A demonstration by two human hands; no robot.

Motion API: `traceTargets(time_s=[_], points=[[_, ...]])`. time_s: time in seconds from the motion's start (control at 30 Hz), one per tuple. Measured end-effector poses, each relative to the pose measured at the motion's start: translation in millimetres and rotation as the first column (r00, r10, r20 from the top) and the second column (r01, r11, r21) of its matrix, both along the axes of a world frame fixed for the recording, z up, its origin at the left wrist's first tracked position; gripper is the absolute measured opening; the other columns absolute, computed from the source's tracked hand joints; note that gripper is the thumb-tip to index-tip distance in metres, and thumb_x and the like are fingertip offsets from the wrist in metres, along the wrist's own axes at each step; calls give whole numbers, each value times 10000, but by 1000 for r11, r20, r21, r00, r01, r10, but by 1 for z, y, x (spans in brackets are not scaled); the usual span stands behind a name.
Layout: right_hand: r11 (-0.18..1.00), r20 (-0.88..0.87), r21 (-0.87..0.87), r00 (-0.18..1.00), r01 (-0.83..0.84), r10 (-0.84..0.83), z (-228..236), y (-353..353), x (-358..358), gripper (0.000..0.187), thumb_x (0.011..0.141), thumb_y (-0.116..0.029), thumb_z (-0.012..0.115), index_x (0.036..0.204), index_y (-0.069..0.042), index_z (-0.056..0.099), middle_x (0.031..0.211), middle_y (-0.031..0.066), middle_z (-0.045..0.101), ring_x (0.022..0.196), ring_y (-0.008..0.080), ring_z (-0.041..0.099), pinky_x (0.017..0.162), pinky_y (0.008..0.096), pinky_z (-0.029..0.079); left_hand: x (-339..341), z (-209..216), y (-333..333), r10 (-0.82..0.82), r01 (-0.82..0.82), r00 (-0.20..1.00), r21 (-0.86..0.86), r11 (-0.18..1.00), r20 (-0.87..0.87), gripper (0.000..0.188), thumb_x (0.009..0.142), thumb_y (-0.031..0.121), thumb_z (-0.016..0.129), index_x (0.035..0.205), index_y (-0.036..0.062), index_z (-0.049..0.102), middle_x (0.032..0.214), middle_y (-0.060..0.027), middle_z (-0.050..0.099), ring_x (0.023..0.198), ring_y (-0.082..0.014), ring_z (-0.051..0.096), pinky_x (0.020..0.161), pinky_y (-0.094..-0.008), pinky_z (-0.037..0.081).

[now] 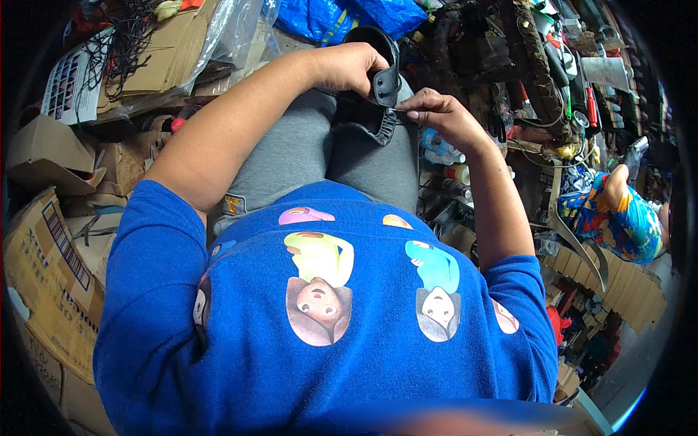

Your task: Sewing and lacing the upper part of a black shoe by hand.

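Note:
Over my knees I hold a black sandal [387,85] with a wide strap and a gathered, elastic-looking back part. My left hand [352,69] is closed round the strap, its thumb and fingers pressing it from the left. On the other side, my right hand [442,116] pinches a thin, light, needle-like thing [399,110] between thumb and forefinger. Its tip is at the strap's edge, just above the gathered part. Whether a thread runs from it, I cannot tell. The sandal's underside is partly hidden by my left hand and the dark shadow between my legs.
At the left lie cardboard boxes [54,156] and a tangle of black cords [120,54]. A blue plastic bag [313,18] is beyond my knees. Tools, including a red-handled screwdriver [590,105], crowd the right. Another person in a colourful shirt [629,218] is at the far right.

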State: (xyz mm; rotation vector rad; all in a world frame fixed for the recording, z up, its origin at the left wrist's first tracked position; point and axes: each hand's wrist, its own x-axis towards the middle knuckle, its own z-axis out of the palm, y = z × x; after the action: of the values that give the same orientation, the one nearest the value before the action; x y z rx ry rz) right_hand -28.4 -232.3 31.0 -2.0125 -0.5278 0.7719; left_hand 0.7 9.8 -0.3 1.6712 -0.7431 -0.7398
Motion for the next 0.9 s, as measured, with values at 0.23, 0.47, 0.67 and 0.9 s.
traceTargets(time_s=[0.23, 0.47, 0.67, 0.9], points=[[988, 43, 29, 987, 154, -155, 5, 25, -20, 128, 771, -65, 688, 900, -68, 687, 822, 29, 579, 780, 147, 557, 712, 282, 456, -13, 4, 2, 193, -253, 925, 151, 956, 327, 273, 668, 82, 692, 928, 30, 625, 874, -88, 627, 832, -188, 590, 749, -302, 463], [978, 299, -94, 942, 187, -151, 13, 19, -40, 221, 744, -73, 696, 959, -121, 700, 738, 47, 504, 710, 171, 530, 655, 302, 442, -57, 16, 46, 386, -474, 715, -1, 880, 583, 418, 708, -106, 492, 1077, 62, 598, 896, -129, 529, 883, -232, 555, 784, -333, 455], [962, 686, -213, 727, 169, 24, 5, 23, -62, 286, 739, -66, 634, 999, -169, 695, 745, 73, 514, 697, 261, 528, 708, 352, 404, -100, 30, 32, 436, -529, 756, 65, 846, 487, 346, 707, -78, 578, 972, 114, 688, 831, -53, 549, 818, -203, 559, 743, -315, 439], [963, 553, -183, 831, 197, -65, 6, 21, -57, 327, 714, -46, 645, 1014, -165, 700, 711, 84, 517, 664, 249, 527, 658, 357, 422, -95, 14, 20, 207, -685, 436, 174, 708, 876, 116, 702, 125, 676, 811, 163, 687, 768, 0, 536, 840, -188, 525, 779, -352, 349]])
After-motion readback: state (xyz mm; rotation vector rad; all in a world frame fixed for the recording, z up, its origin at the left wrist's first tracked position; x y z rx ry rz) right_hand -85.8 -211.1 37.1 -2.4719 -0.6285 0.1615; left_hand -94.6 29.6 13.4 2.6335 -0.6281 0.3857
